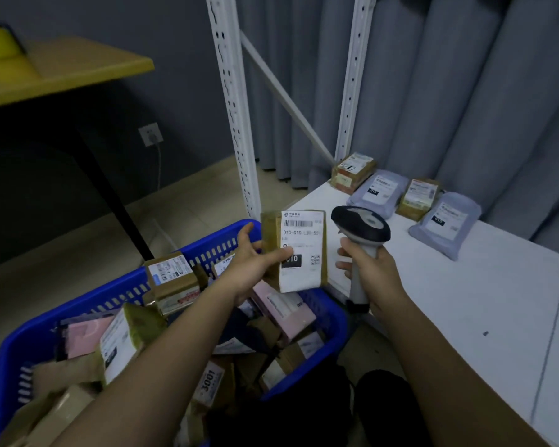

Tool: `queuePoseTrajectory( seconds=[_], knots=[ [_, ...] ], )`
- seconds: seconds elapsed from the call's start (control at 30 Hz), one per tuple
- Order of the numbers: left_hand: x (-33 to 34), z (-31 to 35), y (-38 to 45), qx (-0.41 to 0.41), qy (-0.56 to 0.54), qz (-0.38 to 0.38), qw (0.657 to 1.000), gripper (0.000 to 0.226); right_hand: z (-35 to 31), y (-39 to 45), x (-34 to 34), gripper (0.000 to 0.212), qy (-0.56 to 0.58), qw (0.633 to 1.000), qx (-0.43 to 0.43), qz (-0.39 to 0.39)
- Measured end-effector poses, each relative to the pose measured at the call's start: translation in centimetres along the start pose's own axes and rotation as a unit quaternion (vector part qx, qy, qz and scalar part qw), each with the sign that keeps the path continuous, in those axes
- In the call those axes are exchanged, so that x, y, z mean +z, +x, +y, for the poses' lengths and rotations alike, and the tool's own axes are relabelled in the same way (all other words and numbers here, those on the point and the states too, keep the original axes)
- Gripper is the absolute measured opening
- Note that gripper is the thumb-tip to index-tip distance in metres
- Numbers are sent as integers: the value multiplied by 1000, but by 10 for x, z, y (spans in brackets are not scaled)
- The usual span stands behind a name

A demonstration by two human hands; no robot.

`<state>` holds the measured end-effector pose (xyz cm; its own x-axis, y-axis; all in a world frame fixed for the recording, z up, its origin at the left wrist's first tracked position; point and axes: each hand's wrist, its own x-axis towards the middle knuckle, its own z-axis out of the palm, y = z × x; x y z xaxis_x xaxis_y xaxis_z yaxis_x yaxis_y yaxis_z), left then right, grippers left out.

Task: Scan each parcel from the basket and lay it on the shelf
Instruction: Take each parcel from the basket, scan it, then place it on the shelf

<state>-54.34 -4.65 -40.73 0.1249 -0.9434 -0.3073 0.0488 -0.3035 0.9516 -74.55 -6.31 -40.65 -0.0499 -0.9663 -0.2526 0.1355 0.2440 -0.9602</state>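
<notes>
Gripping parcel [299,251] labelled "010-010", "010"; right hand [373,269] holds scanner [362,230].

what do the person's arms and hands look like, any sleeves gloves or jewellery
Both forearms are bare right down to the bottom edge of the picture, so no sleeves show. The left hand and right hand wear no gloves. No watch, bracelet or band shows at either wrist, and no ring on the fingers that can be seen. No markings are visible, though the picture is dim and somewhat soft.

Both hands raised: L hand [255,262] pinching, R hand [370,269] fist-gripped, forearms extended
</notes>
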Motion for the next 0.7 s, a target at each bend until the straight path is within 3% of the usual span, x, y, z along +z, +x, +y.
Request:
queuePoseTrajectory(
  seconds=[0.07, 0.23, 0.37, 0.7],
  knots=[
    [-4, 3, 1, 3, 38, 15, 999, 114, -2, -2, -4, 31, -25, 1000, 3, -15],
    [-10, 7, 8, 10, 52, 43, 998, 84, -7, -15, -15, 21, -74, 994, 18, -80],
    [-11, 9, 16, 6, 36, 70, 997, 78, -11, -24, -27, 18, -92, 987, -4, -131],
    [-6, 12, 23, 21, 26, 70, 997, 75, -14, -20, -43, 28, -64, 993, 7, -101]
  ],
)
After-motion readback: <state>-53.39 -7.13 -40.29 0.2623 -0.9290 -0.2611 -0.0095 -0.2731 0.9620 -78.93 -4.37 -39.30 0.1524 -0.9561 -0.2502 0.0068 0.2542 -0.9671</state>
